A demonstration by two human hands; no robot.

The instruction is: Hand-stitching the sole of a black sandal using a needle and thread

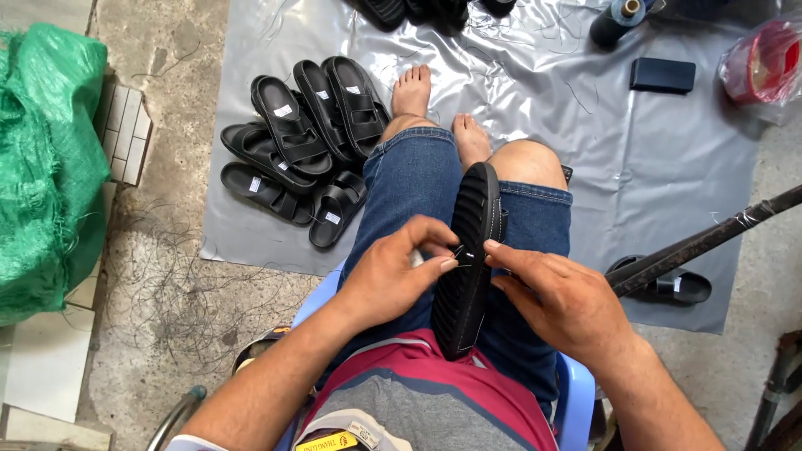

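A makeshift sandal workshop set up on the ground: a grey plastic sheet point(635, 159) is spread over a rough concrete floor point(159, 309), and a pile of matching black sandals point(305, 146) with small white labels lies heaped on it, with a single sandal point(668, 286) apart at the sheet's right edge. A spool of dark thread point(616, 18) stands at the far edge of the sheet, and loose thread point(180, 280) clippings litter the concrete. A stuffed green woven sack point(46, 167) sits to the left, and the worker is seated low on a blue plastic chair point(575, 401).
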